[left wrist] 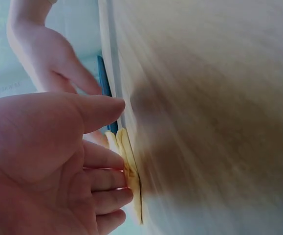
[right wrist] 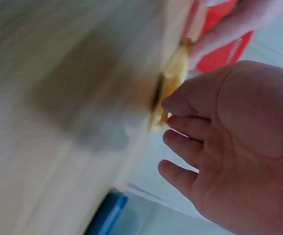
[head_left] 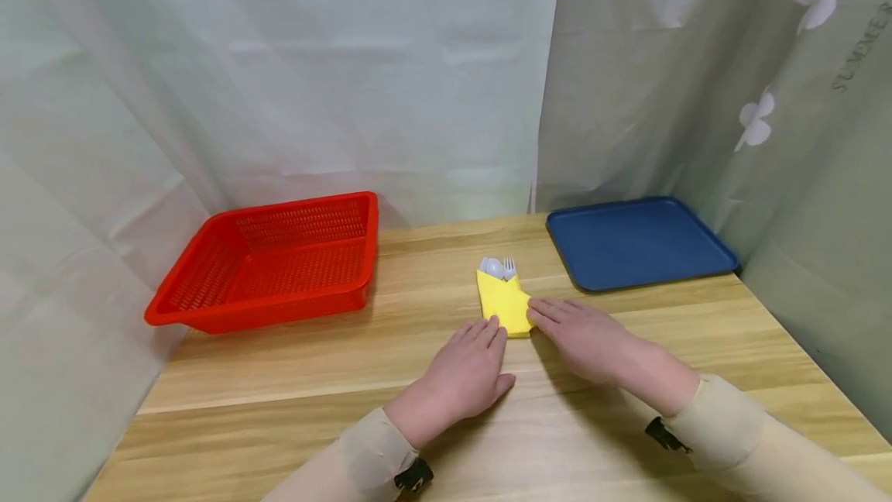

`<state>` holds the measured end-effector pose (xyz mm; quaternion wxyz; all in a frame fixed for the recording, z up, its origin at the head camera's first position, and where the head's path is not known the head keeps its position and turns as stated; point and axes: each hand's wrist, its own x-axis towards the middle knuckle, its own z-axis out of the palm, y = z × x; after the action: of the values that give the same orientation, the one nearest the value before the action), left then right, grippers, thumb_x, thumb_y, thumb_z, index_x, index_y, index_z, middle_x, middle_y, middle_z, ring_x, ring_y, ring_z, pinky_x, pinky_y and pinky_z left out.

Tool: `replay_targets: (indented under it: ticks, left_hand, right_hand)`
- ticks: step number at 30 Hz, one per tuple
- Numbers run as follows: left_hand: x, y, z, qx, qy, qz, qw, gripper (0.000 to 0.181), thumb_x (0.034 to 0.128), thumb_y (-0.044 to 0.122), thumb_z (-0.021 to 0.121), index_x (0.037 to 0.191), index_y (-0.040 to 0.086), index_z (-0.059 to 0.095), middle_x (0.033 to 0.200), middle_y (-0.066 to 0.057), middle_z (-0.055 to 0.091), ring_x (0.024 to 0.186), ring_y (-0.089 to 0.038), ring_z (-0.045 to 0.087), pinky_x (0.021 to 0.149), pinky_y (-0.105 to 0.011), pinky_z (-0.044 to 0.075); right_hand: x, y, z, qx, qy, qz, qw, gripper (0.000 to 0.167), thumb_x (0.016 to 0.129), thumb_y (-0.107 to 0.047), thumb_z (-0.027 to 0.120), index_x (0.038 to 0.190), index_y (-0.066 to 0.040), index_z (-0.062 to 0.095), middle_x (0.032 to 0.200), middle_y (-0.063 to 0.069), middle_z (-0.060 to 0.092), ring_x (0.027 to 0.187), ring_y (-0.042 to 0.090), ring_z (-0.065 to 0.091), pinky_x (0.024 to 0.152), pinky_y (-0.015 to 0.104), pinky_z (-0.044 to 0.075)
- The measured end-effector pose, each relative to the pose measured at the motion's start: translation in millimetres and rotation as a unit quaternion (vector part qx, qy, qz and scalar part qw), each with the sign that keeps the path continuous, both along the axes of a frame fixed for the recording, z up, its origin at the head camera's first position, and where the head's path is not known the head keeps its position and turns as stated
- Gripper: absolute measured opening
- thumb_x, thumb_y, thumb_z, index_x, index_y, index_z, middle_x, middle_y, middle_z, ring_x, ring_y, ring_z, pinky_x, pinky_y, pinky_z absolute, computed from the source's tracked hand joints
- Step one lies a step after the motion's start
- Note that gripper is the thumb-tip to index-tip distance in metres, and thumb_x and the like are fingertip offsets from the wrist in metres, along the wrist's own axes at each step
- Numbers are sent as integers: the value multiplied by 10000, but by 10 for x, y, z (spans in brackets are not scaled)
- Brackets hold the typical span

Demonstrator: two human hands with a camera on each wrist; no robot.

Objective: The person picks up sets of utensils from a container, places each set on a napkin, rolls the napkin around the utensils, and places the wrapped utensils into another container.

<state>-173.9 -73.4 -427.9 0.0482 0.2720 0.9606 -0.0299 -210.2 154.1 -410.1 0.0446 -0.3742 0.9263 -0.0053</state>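
A folded yellow napkin [head_left: 503,304] lies on the wooden table, wrapped around pale plastic cutlery. Out of its far end stick a spoon [head_left: 495,268], a fork [head_left: 509,267] and a third tip at their left whose kind I cannot make out. My left hand [head_left: 465,370] touches the napkin's near left corner with extended fingers, its thumb held apart. On the opposite side, my right hand [head_left: 581,335] rests its fingertips on the right edge. The left wrist view shows those left fingers against the napkin [left wrist: 126,152]; the right wrist view shows it [right wrist: 174,73] by my right fingertips.
At the back left stands a red perforated plastic basket [head_left: 261,308]. A blue tray [head_left: 641,242] lies at the back right of the wooden table [head_left: 279,386]. Pale curtains [head_left: 348,84] enclose the back and sides.
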Motion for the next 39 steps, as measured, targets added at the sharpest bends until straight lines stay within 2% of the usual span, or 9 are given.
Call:
replay_targets:
  ticks: [4, 13, 19, 28, 39]
  left_hand:
    - [-7, -5, -11, -19, 4, 32, 10000, 735, 1113, 509, 621, 1643, 19, 486, 1723, -159, 432, 1601, -300, 402, 1316, -449, 309]
    - [1, -17, 9, -80, 107, -33, 9999, 718, 1102, 489, 647, 1649, 51, 494, 1725, -119, 440, 1595, -287, 413, 1313, -442, 314]
    - [15, -60, 20, 51, 31, 24, 10000, 714, 1100, 481, 654, 1658, 67, 486, 1725, -91, 444, 1596, -287, 410, 1317, -447, 304]
    - [36, -94, 17, 77, 285, 27, 9996, 692, 1084, 473, 684, 1634, 81, 528, 1690, -78, 500, 1561, -297, 462, 1301, -462, 335]
    - [99, -106, 12, -23, 254, 75, 9996, 696, 1079, 482, 689, 1626, 80, 535, 1676, -79, 520, 1565, -290, 459, 1303, -476, 331]
  right_hand:
    - [28, -68, 21, -114, 236, 74, 9996, 567, 1085, 35, 551, 1645, 22, 458, 1721, 204, 420, 1583, 378, 417, 1268, 577, 368]
    - [59, -174, -103, -28, 47, 76, 10000, 584, 1064, 6, 583, 1636, 26, 469, 1697, 204, 456, 1563, 381, 449, 1258, 580, 384]
    - [81, -171, -148, -119, 175, 157, 9997, 612, 1030, 31, 602, 1629, 31, 476, 1691, 221, 456, 1547, 392, 468, 1239, 585, 410]
    - [69, -183, -129, -134, 295, 257, 9991, 616, 993, 39, 637, 1598, 35, 517, 1668, 231, 482, 1526, 400, 493, 1222, 582, 430]
    - [62, -203, -79, -175, 139, 252, 9994, 552, 1012, 32, 641, 1559, 41, 564, 1637, 239, 516, 1513, 413, 505, 1240, 575, 408]
